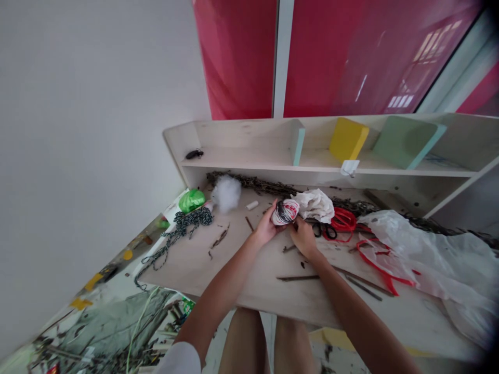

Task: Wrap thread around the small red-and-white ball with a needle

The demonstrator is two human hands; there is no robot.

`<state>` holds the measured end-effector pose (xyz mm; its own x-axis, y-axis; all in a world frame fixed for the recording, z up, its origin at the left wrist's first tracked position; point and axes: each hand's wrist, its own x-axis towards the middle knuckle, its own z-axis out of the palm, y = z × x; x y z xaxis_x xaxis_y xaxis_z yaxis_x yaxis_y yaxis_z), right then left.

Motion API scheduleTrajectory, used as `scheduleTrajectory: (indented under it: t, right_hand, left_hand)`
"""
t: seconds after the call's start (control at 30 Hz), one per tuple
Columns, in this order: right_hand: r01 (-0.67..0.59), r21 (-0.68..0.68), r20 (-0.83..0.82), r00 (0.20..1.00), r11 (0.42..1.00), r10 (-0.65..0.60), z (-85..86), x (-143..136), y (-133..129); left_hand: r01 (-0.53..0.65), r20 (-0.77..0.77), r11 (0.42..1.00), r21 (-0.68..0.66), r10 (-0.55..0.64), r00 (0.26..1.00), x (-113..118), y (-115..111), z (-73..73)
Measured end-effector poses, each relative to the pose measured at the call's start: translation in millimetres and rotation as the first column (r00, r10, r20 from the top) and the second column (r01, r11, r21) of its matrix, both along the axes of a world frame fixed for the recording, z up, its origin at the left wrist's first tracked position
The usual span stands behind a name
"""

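Observation:
In my left hand [267,225] I hold a ball of yarn [286,212] wound in white, black and red, its fingers wrapped round the left and underside. My right hand [303,236] is closed at the ball's lower right edge; what its fingers pinch is too small to make out. Just behind the ball lies a crumpled white cloth or paper [315,204]. Black-handled scissors [325,230] and a bundle of red cord [344,223] lie to the right of my right hand.
Thin sticks [298,278] lie near the front of the desk [268,288]. At left are white stuffing [226,194], a green bundle [192,200] and dark patterned cord [183,228]. A clear plastic bag [429,254] covers the right side. A shelf [249,156] runs along the back.

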<state>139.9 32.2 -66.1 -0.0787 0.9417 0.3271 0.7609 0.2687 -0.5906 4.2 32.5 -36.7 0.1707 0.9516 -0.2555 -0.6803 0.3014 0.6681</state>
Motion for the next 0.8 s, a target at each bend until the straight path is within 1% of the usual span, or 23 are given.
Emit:
scheduleTrajectory:
  t: [0.1,0.3,0.67,0.8]
  right_hand:
    - [-0.006,0.004,-0.005,1.000,1.000,0.006,0.0,0.3,-0.2]
    - [-0.008,-0.037,0.017,1.000,0.999,0.008,2.3,0.7,-0.6]
    - [0.001,-0.042,0.016,1.000,0.999,-0.001,2.8,-0.5,-1.7]
    - [-0.015,-0.041,-0.012,1.000,0.999,0.014,3.8,-0.5,-2.4]
  left_hand:
    - [0.008,-0.005,1.000,0.002,-0.008,1.000,0.1,-0.5,1.0]
    - [-0.010,-0.015,1.000,-0.007,0.010,1.000,0.7,-0.9,1.8]
    - [-0.001,-0.006,1.000,0.005,0.002,1.000,0.2,-1.2,0.3]
    - [-0.041,-0.002,0.999,-0.009,0.041,0.999,2.1,-0.7,2.0]
